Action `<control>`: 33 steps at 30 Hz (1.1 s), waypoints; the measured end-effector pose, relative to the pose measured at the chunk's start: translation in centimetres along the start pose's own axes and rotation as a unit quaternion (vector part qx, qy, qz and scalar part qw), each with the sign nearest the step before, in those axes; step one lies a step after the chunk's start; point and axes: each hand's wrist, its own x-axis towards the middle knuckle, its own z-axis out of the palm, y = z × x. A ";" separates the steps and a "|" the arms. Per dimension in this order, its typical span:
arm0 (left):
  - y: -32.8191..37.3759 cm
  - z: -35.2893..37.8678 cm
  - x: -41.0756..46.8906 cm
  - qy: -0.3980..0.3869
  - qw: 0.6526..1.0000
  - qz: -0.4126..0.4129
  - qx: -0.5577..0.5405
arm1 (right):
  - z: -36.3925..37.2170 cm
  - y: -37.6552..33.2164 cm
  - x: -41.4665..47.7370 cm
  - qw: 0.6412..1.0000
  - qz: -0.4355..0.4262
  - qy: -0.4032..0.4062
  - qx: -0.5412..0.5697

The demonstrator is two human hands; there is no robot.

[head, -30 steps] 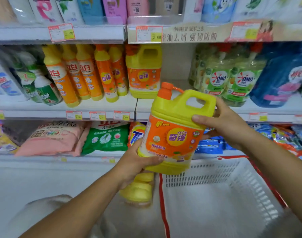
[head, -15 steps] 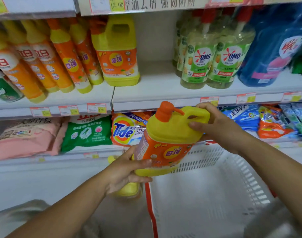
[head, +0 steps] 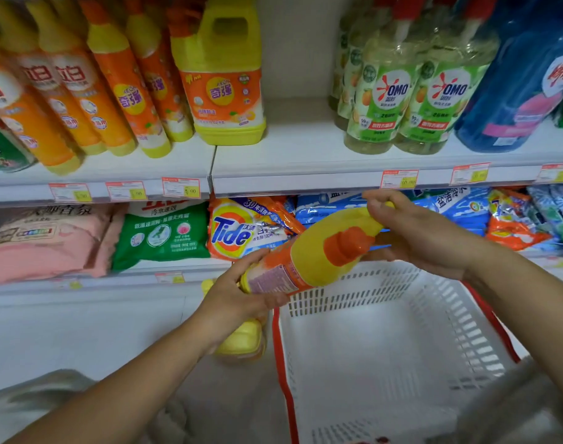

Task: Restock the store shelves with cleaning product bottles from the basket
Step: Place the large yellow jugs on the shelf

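A yellow detergent jug (head: 309,254) with an orange label and orange cap lies tipped nearly on its side, cap toward me, above the far rim of the white basket (head: 385,347). My left hand (head: 238,293) grips its base from below. My right hand (head: 414,232) holds its yellow handle. A matching jug (head: 224,78) stands upright on the middle shelf (head: 299,155), with bare shelf to its right. Another yellow bottle (head: 241,339) lies low beside the basket, mostly hidden by my left wrist.
Orange dish-soap bottles (head: 120,91) fill the middle shelf's left. Green OMO bottles (head: 411,97) and a blue jug (head: 523,84) stand on its right. Detergent bags, among them a Tide bag (head: 241,229), lie on the lower shelf. The basket has a red rim.
The jug went from upright to tipped almost on its side, cap turned toward me, and dropped lower over the basket. The view has tilted down and moved closer to the shelves.
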 end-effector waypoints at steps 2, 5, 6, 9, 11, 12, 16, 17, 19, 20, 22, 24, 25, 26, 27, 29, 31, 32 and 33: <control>0.2 -0.5 -0.2 -0.005 1.000 0.000 0.023 | 0.1 0.3 -0.1 0.999 -0.007 -0.017 0.033; 0.2 -1.0 -0.1 -0.030 0.998 -0.053 0.005 | -0.3 0.7 -0.1 0.997 -0.020 -0.060 0.051; 0.0 -1.1 -0.1 -0.033 0.996 -0.077 -0.019 | -0.4 0.7 0.0 0.996 -0.025 -0.068 0.052; -0.2 -1.3 0.0 -0.042 0.988 -0.119 -0.094 | -0.7 0.6 0.0 0.993 -0.025 -0.085 0.078; -0.1 -1.4 -0.1 -0.064 0.986 -0.119 -0.093 | -0.9 0.5 0.1 0.993 -0.015 -0.089 0.080; -0.2 -1.4 -0.2 -0.068 0.988 -0.115 -0.080 | -0.9 0.4 0.1 0.994 -0.008 -0.087 0.066; -0.5 -0.9 -0.2 -0.012 0.995 -0.099 -0.031 | -0.6 0.4 -0.1 0.999 0.004 -0.052 -0.010; -0.5 -0.8 -0.2 -0.002 0.995 -0.091 -0.027 | -0.5 0.4 -0.1 0.999 0.004 -0.046 -0.025; -0.2 -0.8 -0.2 0.007 0.997 -0.077 -0.022 | -0.5 0.2 -0.1 0.998 0.001 -0.043 -0.051; -0.2 -0.9 -0.1 0.007 0.997 -0.072 -0.020 | -0.7 0.1 0.0 0.997 -0.002 -0.043 -0.063; 0.0 -0.9 -0.1 0.004 0.997 -0.071 -0.020 | -1.2 -0.2 0.1 0.996 -0.013 -0.034 -0.081; 0.0 -0.9 -0.1 0.003 0.997 -0.073 -0.021 | -1.7 -0.5 0.2 0.995 -0.021 -0.023 -0.098; -0.1 -0.9 -0.1 0.004 0.997 -0.073 -0.020 | -1.8 -0.5 0.2 0.994 -0.023 -0.020 -0.106; -0.1 -0.8 -0.1 0.005 0.997 -0.072 -0.017 | -1.8 -0.5 0.3 0.993 -0.025 -0.020 -0.114; -0.2 -0.8 -0.1 0.006 0.998 -0.069 -0.011 | -1.8 -0.4 0.3 0.992 -0.028 -0.020 -0.124; -0.3 -0.8 -0.1 0.006 0.998 -0.065 -0.001 | -1.7 -0.3 0.3 0.989 -0.033 -0.018 -0.142; -0.4 -0.9 -0.1 0.007 0.998 -0.065 0.002 | -1.6 -0.3 0.3 0.990 -0.034 -0.016 -0.139; -0.4 -0.9 -0.1 0.009 0.998 -0.064 0.002 | -1.5 -0.3 0.3 0.990 -0.035 -0.016 -0.134; -0.4 -0.9 -0.1 0.009 0.998 -0.063 0.002 | -1.5 -0.4 0.3 0.991 -0.037 -0.018 -0.129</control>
